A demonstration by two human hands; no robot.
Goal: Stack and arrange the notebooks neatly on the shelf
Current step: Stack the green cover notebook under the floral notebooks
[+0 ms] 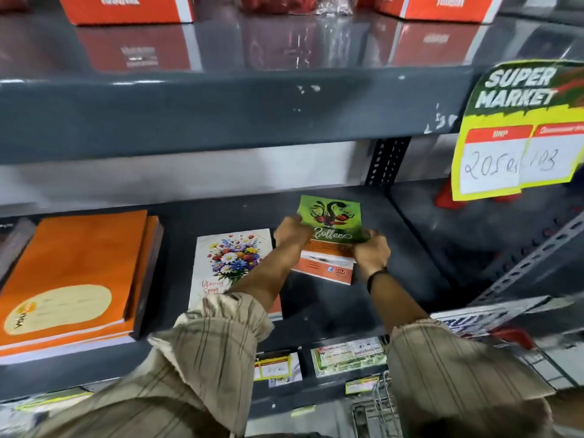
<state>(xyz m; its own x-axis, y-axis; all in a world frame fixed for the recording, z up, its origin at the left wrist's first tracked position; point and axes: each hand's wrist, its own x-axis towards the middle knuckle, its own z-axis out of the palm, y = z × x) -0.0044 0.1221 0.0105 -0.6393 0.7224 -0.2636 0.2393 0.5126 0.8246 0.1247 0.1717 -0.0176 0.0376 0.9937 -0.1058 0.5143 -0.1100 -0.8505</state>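
Both arms reach forward, left hand (290, 233) and right hand (372, 251) with fingers curled closed.

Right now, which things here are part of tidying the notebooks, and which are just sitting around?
Part of the job:
green notebook, held by the left hand and right hand
flower notebook
orange notebook stack
shelf

Just sitting around:
orange boxes on the shelf above
yellow price sign
small price tags

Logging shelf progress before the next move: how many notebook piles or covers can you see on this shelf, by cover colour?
Orange stack, far left: 1 pile; number of books cannot be told.
White floral cover, lying flat: 1
Green cover, held by left hand and right hand: 1
Orange-and-white cover, directly under the green one: 1
Total: 4 visible groups
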